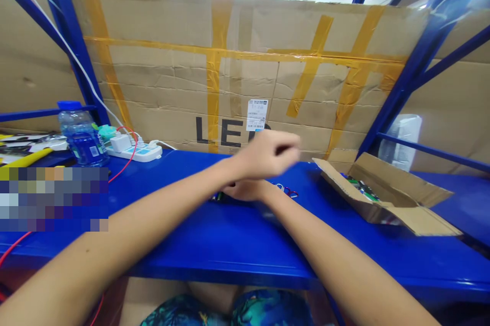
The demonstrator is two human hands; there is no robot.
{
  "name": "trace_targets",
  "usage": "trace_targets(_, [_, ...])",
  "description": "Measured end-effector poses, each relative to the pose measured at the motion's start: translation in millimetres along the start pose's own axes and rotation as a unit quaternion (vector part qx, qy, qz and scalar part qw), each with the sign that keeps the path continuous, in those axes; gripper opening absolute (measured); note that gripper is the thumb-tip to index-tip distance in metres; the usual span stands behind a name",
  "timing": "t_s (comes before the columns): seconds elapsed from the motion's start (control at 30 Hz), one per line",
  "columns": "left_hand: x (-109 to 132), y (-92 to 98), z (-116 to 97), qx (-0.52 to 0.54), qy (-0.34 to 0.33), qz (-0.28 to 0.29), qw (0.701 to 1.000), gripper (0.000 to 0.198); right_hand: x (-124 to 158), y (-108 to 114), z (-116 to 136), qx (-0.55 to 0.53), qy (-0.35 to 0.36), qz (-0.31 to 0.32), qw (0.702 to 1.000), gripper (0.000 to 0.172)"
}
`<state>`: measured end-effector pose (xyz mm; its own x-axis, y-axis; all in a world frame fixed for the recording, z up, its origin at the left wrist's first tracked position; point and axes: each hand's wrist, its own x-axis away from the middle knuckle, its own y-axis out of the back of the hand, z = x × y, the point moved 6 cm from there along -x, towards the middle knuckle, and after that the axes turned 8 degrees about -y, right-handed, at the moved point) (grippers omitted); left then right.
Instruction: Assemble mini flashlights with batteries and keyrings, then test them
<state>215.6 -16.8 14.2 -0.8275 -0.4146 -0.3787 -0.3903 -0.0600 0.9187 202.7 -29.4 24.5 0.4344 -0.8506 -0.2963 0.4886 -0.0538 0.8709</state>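
Note:
My left hand [270, 155] is raised above the table, reaching across my right forearm, and is blurred. Its fingers are curled together with a dark gap between them; anything they hold cannot be made out. Lower and partly behind my left wrist, my right hand [245, 190] bends down close to the table with its fingers curled. Dark and green small items [218, 196] show beside its fingertips, too hidden to name. To the right of that hand lie small white and dark red looped pieces [291, 193] on the blue table [222, 249].
An open cardboard box [394, 208] with several pen-like items [362, 188] stands at right. At left are a blue-capped bottle [82, 134], a white power strip [140, 152] with plugs, and a red cable [128, 160]. A taped cardboard wall [172, 91] closes the back between blue posts.

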Motion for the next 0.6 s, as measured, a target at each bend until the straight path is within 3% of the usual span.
trace_targets(0.13, [36, 57.9, 56, -0.022, 0.021, -0.006, 1.0, 0.016, 1, -10, 2, 0.027, 0.041, 0.084, 0.995, 0.009])
trace_targets(0.23, [50, 79.6, 77, -0.036, 0.03, -0.016, 0.999, 0.016, 6, -12, 1, 0.063, 0.033, 0.117, 0.991, 0.004])
trace_targets(0.4, [56, 54.4, 78, -0.011, 0.042, 0.129, 0.991, 0.014, 18, -6, -3, 0.096, -0.02, 0.143, 0.985, 0.01])
trace_targets(0.6, [62, 45.5, 77, 0.019, 0.085, 0.202, 0.976, 0.013, 21, 29, -39, 0.023, -0.065, 0.079, 0.994, 0.01])
